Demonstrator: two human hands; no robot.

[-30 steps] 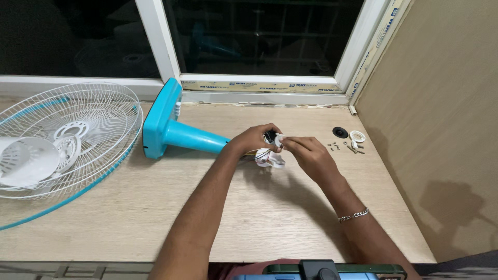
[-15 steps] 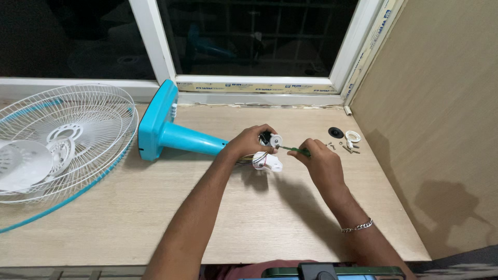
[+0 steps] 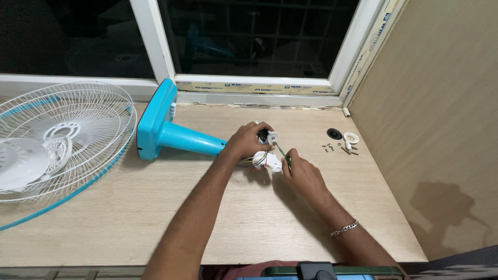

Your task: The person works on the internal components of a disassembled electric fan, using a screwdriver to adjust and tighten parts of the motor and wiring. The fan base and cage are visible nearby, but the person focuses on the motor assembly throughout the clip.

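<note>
The left hand (image 3: 248,141) curls around the top end of the turquoise fan stand (image 3: 171,132), gripping the small white motor part (image 3: 267,159) there. The right hand (image 3: 303,173) pinches a thin green-handled screwdriver (image 3: 283,153), its tip at that part. Both work mid-desk (image 3: 129,218), with bare wood in front toward the near edge. To the right, loose screws (image 3: 340,149), a black disc (image 3: 334,134) and a white ring (image 3: 351,138) lie near the side wall. To the left, the white fan grille (image 3: 62,140) overhangs the desk's left edge.
</note>
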